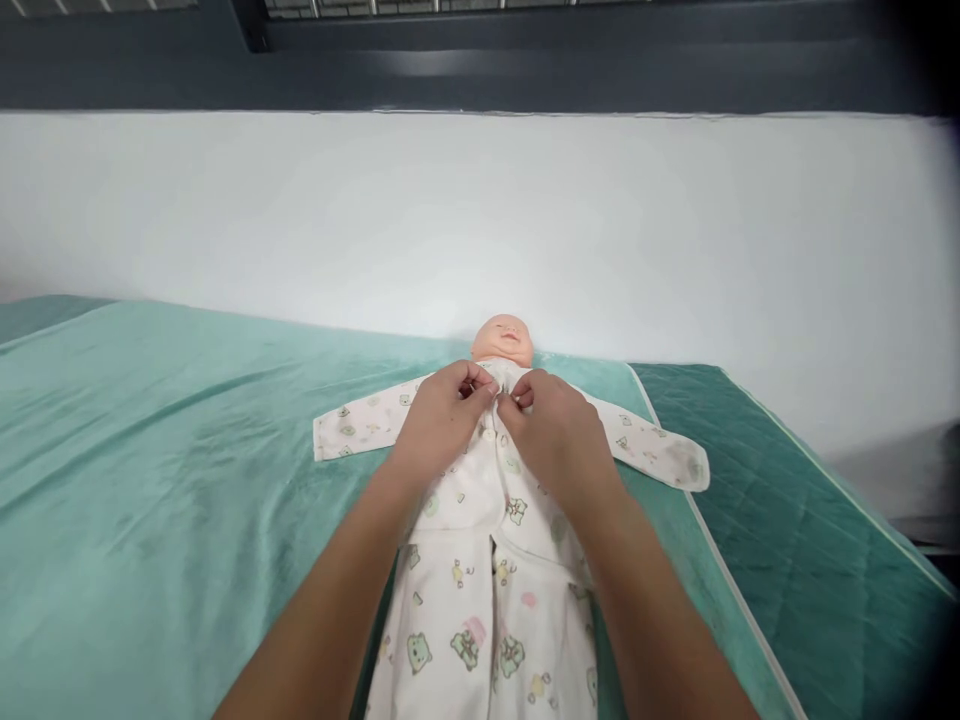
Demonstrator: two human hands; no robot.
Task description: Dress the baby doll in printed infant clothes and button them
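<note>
A baby doll (502,338) lies on its back, dressed in a white long-sleeved baby shirt (469,500) printed with small animals. Both sleeves stretch out to the sides. My left hand (448,408) pinches the shirt's front edge just below the neck. Close beside it, my right hand (556,425) pinches the opposite edge; the fingertips almost meet. My fingers hide most of the fastening there. A small button (489,436) shows just under them on the front opening. Matching white trousers (450,610) extend below the shirt between my forearms.
Underneath lies a light green cover (187,480) with wrinkles. To the right is a darker green quilted cover (810,520) with a pale edge. A white wall (375,220) rises behind the doll's head, with a dark frame (480,75) above it.
</note>
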